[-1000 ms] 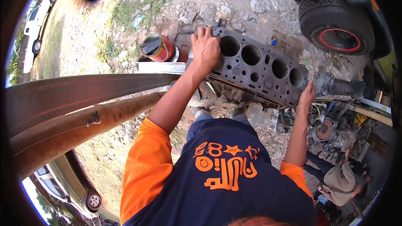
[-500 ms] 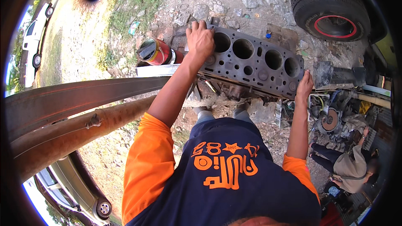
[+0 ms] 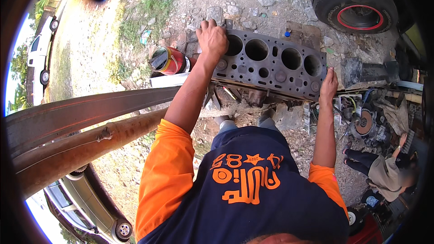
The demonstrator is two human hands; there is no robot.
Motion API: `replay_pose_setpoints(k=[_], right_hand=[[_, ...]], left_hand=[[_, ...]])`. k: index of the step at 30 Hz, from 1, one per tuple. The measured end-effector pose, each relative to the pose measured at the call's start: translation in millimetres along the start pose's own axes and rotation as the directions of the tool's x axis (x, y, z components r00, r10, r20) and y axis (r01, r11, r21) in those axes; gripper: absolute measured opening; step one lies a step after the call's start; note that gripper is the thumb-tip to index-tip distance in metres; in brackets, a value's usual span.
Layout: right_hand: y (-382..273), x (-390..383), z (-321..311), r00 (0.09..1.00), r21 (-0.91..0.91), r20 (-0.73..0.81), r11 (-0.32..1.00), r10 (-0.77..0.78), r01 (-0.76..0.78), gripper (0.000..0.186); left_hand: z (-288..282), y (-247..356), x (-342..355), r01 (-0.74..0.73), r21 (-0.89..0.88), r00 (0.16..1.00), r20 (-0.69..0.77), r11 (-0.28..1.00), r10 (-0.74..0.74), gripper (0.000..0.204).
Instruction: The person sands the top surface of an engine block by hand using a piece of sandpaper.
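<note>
A heavy grey engine block (image 3: 271, 70) lies before me with its flat top face up, showing a row of large round cylinder bores and many smaller holes. My left hand (image 3: 212, 40) grips its left end, fingers curled over the far corner. At the opposite end, my right hand (image 3: 329, 85) is closed on the side edge, thumb upward, its other fingers partly hidden. Both arms reach forward, nearly straight. Beneath the block's near edge are metal parts, including a rusty brown piece (image 3: 256, 97).
Left of the block stands a red bucket (image 3: 174, 62). A steel beam (image 3: 95, 108) and rusty pipe (image 3: 90, 138) run along the left. A large tyre (image 3: 357, 7) is at the far right. Engine parts (image 3: 366, 122) and another person (image 3: 384, 171) are to the right.
The view has turned slightly, shifting the surroundings. Both hands keep their hold at the two ends of the engine block, which shows no clear movement of its own.
</note>
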State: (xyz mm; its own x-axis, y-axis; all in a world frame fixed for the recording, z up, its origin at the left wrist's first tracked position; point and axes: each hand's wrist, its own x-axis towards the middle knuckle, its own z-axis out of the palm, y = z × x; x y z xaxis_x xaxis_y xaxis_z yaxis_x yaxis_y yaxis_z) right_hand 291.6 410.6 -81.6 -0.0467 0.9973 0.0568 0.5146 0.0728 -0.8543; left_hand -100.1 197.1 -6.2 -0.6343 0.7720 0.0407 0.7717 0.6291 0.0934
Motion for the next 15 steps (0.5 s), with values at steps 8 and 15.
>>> replay_pose_setpoints(k=[8, 15], right_hand=[[-5, -4, -4, 1.0, -0.016, 0.019, 1.0, -0.008, 0.008, 0.054], [-6, -2, -5, 0.999, -0.05, 0.01, 0.998, -0.042, 0.042, 0.054]], left_hand=[[1, -11, 5, 0.012, 0.068, 1.0, -0.016, 0.998, -0.011, 0.032], [-1, -8, 0, -0.014, 0.014, 1.0, -0.024, 1.0, 0.014, 0.029]])
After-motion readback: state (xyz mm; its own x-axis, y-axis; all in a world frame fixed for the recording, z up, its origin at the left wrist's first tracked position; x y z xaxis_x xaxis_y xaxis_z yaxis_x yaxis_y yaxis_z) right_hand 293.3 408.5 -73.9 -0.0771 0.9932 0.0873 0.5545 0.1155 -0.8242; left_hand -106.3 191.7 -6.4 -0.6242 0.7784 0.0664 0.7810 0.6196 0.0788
